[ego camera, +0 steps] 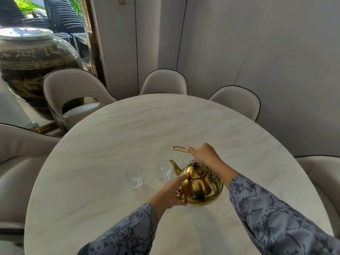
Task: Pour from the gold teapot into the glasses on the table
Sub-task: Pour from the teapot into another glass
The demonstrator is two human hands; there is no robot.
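The gold teapot (201, 186) stands upright on the round marble table (128, 129), spout pointing up-left. My left hand (173, 190) presses against its left side, thumb on the lid rim. My right hand (204, 153) grips the teapot's thin gold wire handle (179, 148), which rises above the pot. One clear glass (134, 177) stands to the left, a second glass (164, 169) sits just beside the spout, and a third glass (185, 162) is mostly hidden behind the teapot.
Beige chairs ring the table: one at far left (73, 92), one at the back (164, 82), one at back right (237, 100), others at both sides. A large dark jar (35, 63) stands left of the table by a glass door.
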